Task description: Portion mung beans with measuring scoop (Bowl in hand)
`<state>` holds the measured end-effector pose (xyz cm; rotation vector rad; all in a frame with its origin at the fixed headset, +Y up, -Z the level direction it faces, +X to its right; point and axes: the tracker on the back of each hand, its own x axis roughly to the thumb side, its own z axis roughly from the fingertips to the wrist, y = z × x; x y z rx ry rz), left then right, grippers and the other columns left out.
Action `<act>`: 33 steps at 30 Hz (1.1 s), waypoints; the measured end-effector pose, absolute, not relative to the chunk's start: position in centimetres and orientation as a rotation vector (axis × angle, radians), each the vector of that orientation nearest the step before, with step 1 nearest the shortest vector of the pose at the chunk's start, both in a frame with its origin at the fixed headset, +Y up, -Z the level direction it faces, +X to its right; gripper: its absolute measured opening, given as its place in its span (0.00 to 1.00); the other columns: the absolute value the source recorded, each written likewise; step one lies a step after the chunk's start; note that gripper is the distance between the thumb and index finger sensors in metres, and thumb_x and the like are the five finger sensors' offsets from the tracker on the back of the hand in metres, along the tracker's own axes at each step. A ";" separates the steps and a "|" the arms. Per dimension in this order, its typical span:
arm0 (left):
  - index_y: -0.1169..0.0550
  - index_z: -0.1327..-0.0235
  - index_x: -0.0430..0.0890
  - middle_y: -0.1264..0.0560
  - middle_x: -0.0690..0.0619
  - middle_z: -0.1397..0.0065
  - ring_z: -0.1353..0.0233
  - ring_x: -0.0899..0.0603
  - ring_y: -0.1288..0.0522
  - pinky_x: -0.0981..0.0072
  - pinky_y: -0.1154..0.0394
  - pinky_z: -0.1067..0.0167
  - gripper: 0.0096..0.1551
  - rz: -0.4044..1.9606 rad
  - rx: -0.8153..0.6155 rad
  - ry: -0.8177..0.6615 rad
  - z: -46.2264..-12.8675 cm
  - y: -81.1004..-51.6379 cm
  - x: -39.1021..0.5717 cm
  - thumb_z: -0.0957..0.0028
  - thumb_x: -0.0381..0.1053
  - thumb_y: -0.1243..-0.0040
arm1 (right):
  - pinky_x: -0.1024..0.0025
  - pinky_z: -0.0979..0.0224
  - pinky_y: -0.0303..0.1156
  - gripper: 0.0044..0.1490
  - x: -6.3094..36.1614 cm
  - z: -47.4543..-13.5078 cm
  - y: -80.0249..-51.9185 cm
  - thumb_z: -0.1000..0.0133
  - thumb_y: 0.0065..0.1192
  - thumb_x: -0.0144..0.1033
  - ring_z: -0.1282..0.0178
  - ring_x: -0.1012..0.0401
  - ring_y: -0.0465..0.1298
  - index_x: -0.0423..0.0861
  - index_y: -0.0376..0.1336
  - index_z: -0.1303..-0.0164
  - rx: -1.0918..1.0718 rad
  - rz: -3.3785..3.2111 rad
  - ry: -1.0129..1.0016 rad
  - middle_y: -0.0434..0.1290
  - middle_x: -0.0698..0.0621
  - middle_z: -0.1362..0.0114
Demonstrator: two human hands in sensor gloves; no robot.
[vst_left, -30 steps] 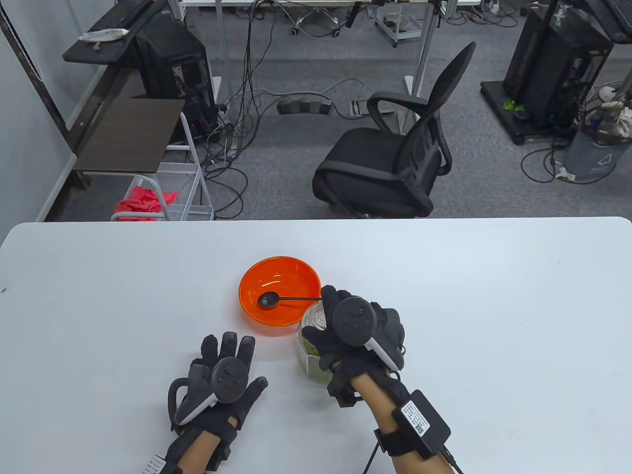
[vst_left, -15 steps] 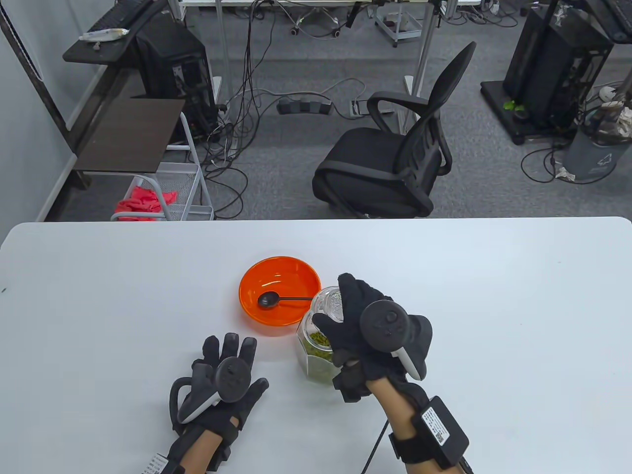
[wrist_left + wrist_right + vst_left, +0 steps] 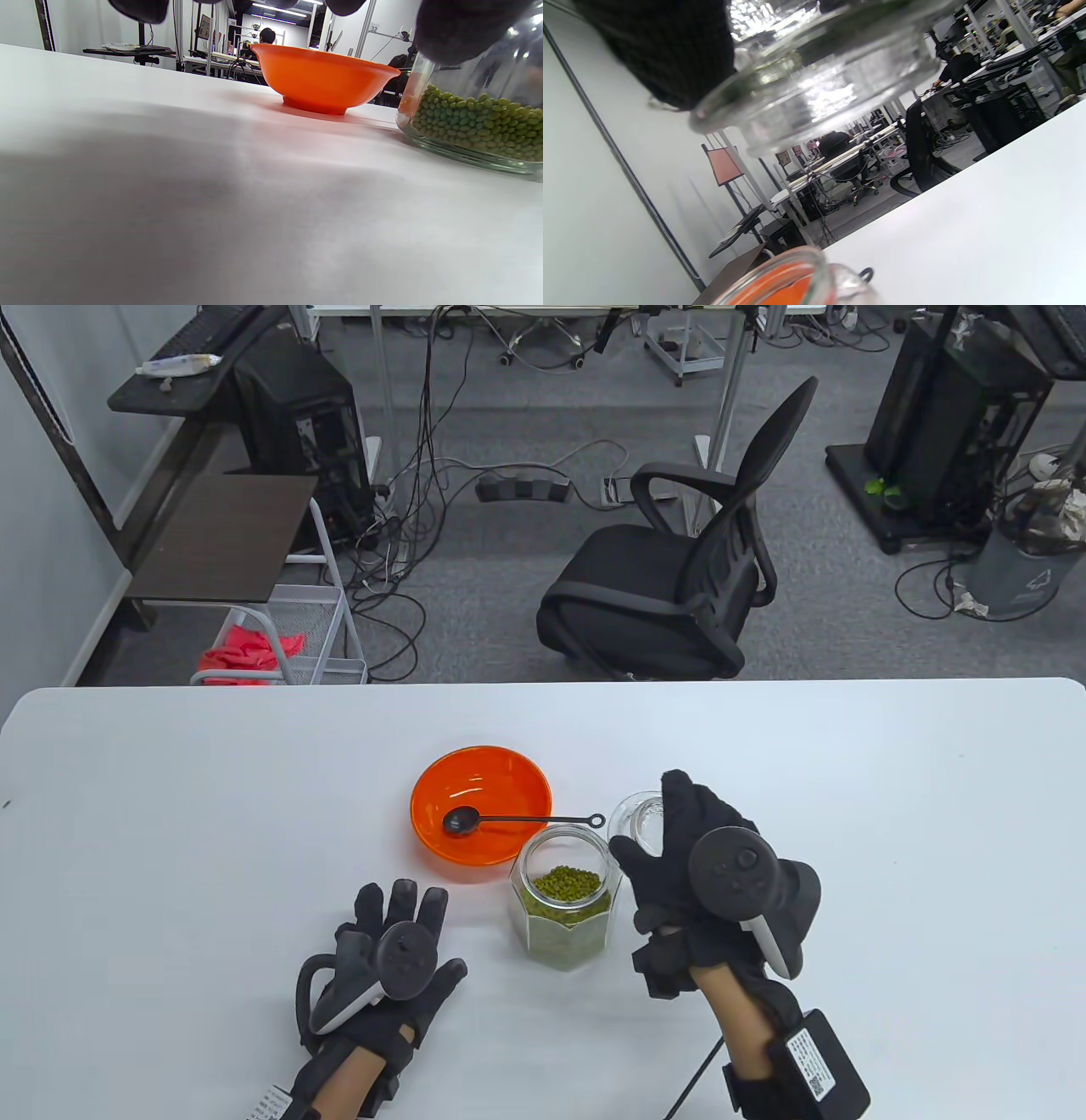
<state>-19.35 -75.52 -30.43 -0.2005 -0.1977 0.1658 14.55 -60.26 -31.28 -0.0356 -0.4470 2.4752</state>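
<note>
An orange bowl [image 3: 481, 813] stands on the white table [image 3: 170, 814], with a black measuring scoop [image 3: 462, 820] lying in it and its handle pointing right over the rim. A glass jar [image 3: 562, 909] of green mung beans stands open just right of the bowl; it also shows in the left wrist view [image 3: 475, 123]. My right hand [image 3: 679, 857] holds the clear glass lid [image 3: 638, 819] in the air to the jar's right; the lid fills the top of the right wrist view [image 3: 814, 80]. My left hand [image 3: 399, 933] rests flat on the table, fingers spread, left of the jar.
The bowl shows in the left wrist view [image 3: 324, 82], low and close. A black office chair [image 3: 679, 568] stands behind the table's far edge. A wire cart [image 3: 288, 636] with red cloth stands at the left on the floor.
My right hand has lifted the lid off the jar and carried it to the right. The jar mouth and the beans now show. My left hand has hardly moved.
</note>
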 end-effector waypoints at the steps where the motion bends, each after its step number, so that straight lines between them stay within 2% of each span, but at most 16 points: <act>1: 0.59 0.18 0.58 0.63 0.48 0.17 0.16 0.22 0.60 0.23 0.47 0.27 0.51 0.165 -0.201 -0.198 -30.4 -75.5 -19.3 0.45 0.73 0.54 | 0.21 0.28 0.47 0.55 15.3 -31.2 -60.5 0.55 0.78 0.47 0.25 0.35 0.60 0.39 0.53 0.24 -0.060 2.482 -0.441 0.58 0.32 0.25; 10: 0.59 0.18 0.58 0.63 0.48 0.17 0.16 0.22 0.60 0.23 0.47 0.27 0.51 0.166 -0.206 -0.181 -30.4 -75.7 -19.6 0.45 0.73 0.54 | 0.21 0.28 0.47 0.55 20.3 -31.0 -64.4 0.55 0.79 0.44 0.24 0.34 0.58 0.39 0.53 0.24 -0.234 2.529 -0.384 0.56 0.32 0.24; 17: 0.59 0.18 0.58 0.63 0.48 0.17 0.16 0.22 0.61 0.23 0.47 0.27 0.51 0.164 -0.205 -0.176 -30.3 -75.6 -19.6 0.45 0.73 0.54 | 0.22 0.28 0.48 0.55 23.5 -31.9 -69.1 0.56 0.80 0.40 0.23 0.34 0.57 0.39 0.52 0.24 -0.375 2.531 -0.269 0.55 0.33 0.23; 25: 0.59 0.18 0.58 0.64 0.48 0.17 0.16 0.22 0.61 0.23 0.48 0.27 0.51 0.166 -0.209 -0.163 -30.3 -75.5 -19.9 0.45 0.73 0.54 | 0.23 0.28 0.50 0.55 25.0 -32.4 -73.1 0.58 0.80 0.40 0.22 0.35 0.58 0.40 0.53 0.25 -0.447 2.530 -0.200 0.56 0.35 0.23; 33: 0.59 0.18 0.58 0.64 0.48 0.17 0.16 0.22 0.61 0.23 0.48 0.27 0.51 0.158 -0.218 -0.161 -30.3 -75.6 -19.9 0.45 0.73 0.54 | 0.24 0.28 0.51 0.55 25.8 -32.3 -75.0 0.58 0.81 0.41 0.22 0.35 0.59 0.41 0.53 0.25 -0.490 2.522 -0.172 0.57 0.35 0.23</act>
